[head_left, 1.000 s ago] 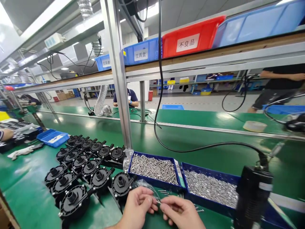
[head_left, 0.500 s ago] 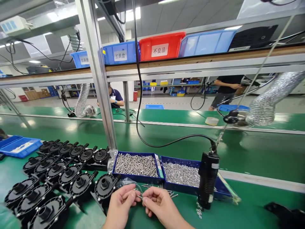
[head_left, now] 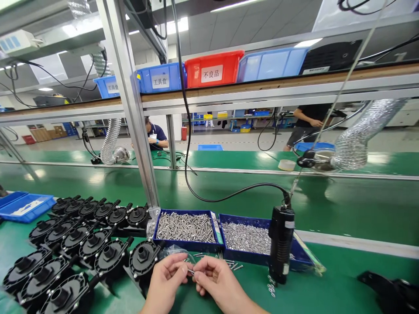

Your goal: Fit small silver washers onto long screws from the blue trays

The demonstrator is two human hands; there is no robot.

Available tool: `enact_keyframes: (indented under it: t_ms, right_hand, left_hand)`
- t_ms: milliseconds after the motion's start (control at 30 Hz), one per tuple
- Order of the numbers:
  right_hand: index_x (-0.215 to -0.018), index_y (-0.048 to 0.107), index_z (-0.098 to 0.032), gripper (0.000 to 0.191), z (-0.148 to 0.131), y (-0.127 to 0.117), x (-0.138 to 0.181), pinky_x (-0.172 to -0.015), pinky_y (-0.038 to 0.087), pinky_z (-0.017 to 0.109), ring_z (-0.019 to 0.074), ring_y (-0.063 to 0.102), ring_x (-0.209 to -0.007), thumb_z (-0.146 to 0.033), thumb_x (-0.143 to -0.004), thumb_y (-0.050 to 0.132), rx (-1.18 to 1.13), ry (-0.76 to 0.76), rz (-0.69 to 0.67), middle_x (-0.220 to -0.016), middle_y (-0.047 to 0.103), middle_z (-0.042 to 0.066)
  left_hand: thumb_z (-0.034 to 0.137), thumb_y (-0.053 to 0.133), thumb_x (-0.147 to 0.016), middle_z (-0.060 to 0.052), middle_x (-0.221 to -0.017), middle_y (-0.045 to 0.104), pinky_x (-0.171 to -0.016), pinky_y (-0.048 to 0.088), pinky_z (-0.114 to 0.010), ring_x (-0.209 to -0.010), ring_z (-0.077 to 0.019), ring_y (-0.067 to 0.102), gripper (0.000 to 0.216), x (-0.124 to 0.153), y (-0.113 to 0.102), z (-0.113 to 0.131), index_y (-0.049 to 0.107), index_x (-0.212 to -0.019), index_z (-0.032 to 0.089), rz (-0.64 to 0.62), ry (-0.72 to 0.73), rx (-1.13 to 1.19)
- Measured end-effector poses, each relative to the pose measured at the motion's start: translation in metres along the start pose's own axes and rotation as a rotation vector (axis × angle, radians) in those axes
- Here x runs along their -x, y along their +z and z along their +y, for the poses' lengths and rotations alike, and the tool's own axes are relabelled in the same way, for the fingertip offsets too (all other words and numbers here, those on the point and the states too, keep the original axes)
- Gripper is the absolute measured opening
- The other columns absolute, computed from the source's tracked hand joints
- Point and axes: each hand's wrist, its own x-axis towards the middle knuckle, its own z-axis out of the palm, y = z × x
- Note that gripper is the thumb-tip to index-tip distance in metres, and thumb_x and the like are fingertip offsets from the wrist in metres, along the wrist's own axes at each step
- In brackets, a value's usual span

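Note:
A small metal screw (head_left: 190, 271) bridges the fingertips of my two hands, low in the middle of the head view. My left hand (head_left: 170, 275) is closed in a pinch at one end of it, and my right hand (head_left: 214, 275) pinches the other end. Whether a washer or nut sits on the screw is hidden by my fingers. Just beyond my hands, loose screws (head_left: 234, 265) lie on the green table beside a clear plastic bag (head_left: 173, 250). Behind them stand a blue tray of screws (head_left: 186, 227) and a blue tray of small washers or nuts (head_left: 245, 237).
A black electric screwdriver (head_left: 281, 244) hangs upright from a cable, in front of the right tray. Small rings (head_left: 271, 288) lie beneath it. Rows of black round pump-like housings (head_left: 109, 257) cover the left. A metal post (head_left: 134, 104) rises behind. Two people are farther back.
The view has shifted slightly. My hands remain together around the screw, with the fingertips slightly closer and only small finger movements.

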Motion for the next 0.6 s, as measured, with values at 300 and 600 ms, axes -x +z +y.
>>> enact_keyframes:
  t_ms: [300, 600]
  right_hand:
    - [-0.112, 0.068, -0.015, 0.060, 0.007, -0.014, -0.008, -0.053, 0.051, 0.023, 0.0121, 0.061, -0.056, -0.059, -0.079, 0.090, -0.172, -0.032, -0.116, -0.076, 0.068, 0.002]
    - [-0.093, 0.073, -0.016, 0.052, -0.006, -0.019, -0.010, -0.054, 0.047, 0.023, 0.0110, 0.049, -0.059, -0.065, -0.079, 0.088, -0.203, -0.004, -0.041, -0.075, 0.057, -0.001]
  left_hand:
    - [0.054, 0.063, -0.097, -0.013, -0.101, 0.074, -0.078, 0.055, -0.031, -0.086, -0.0225, 0.067, 0.039, -0.001, -0.004, -0.007, 0.076, -0.105, 0.018, -0.073, 0.349, -0.340]
    - [0.021, 0.050, -0.096, -0.016, -0.105, 0.071, -0.082, 0.053, -0.036, -0.094, -0.0319, 0.072, 0.027, -0.018, -0.019, -0.019, 0.077, -0.102, 0.021, -0.196, 0.410, -1.175]
